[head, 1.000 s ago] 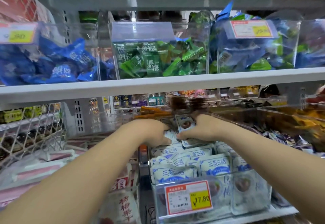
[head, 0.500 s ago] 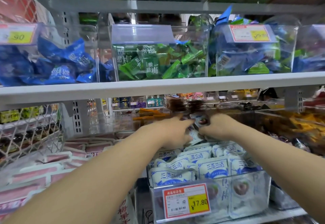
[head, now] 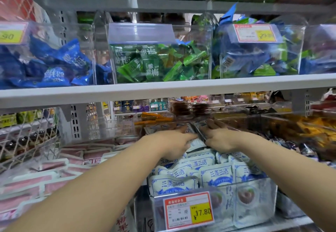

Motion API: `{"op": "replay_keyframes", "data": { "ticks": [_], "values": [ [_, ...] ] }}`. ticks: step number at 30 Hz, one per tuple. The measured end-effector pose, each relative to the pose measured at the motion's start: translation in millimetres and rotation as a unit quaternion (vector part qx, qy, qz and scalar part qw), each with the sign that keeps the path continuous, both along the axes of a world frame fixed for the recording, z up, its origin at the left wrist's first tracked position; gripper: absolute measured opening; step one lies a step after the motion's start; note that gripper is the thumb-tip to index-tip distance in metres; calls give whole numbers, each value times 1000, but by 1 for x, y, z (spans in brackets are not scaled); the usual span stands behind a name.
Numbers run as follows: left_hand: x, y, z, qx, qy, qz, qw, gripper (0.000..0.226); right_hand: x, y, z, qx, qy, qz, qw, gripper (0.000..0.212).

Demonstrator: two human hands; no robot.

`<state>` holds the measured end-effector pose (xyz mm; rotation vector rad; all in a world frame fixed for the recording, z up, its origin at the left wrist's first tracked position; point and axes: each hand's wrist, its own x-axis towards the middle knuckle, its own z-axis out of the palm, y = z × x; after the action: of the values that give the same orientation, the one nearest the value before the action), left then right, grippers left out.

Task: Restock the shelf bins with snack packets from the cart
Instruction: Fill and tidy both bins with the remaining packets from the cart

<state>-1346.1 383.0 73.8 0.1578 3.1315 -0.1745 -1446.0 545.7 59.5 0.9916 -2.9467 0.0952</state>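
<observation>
Two bare arms reach to the back of a clear shelf bin (head: 263, 195). The left hand (head: 174, 140) and right hand (head: 221, 139), fingers stretched forward, press white-and-blue snack packets (head: 196, 143) between them, probably to seat them behind the upright front rows.

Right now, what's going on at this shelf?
A person has both hands in the clear bin that carries the 17.80 price tag. The left hand and right hand meet at the back of the bin, over the white-and-blue snack packets. Motion blur hides whether they grip a packet or just press it down. The bin looks nearly full.
</observation>
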Motion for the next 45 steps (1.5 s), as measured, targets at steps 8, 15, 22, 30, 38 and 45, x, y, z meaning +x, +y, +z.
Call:
{"op": "replay_keyframes", "data": {
  "ticks": [8,15,22,30,38,45],
  "values": [
    [-3,10,2,22,34,16,999,54,25,18,7,-70,34,-8,997,45],
    [-13,25,0,12,25,29,999,54,29,24,-6,-22,7,-34,999,43],
    [-4,25,6,43,75,26,996,56,43,40,-3,-67,45,31,996,51],
    [82,85,-9,117,232,-73,963,41,155,120,-16,-168,180,73,966,43],
    [149,222,-110,206,192,-227,932,26,274,267,-92,5,99,-14,995,25],
    [187,345,-209,213,56,-341,914,24,360,387,-165,171,-83,-98,977,31]
  ]
}}
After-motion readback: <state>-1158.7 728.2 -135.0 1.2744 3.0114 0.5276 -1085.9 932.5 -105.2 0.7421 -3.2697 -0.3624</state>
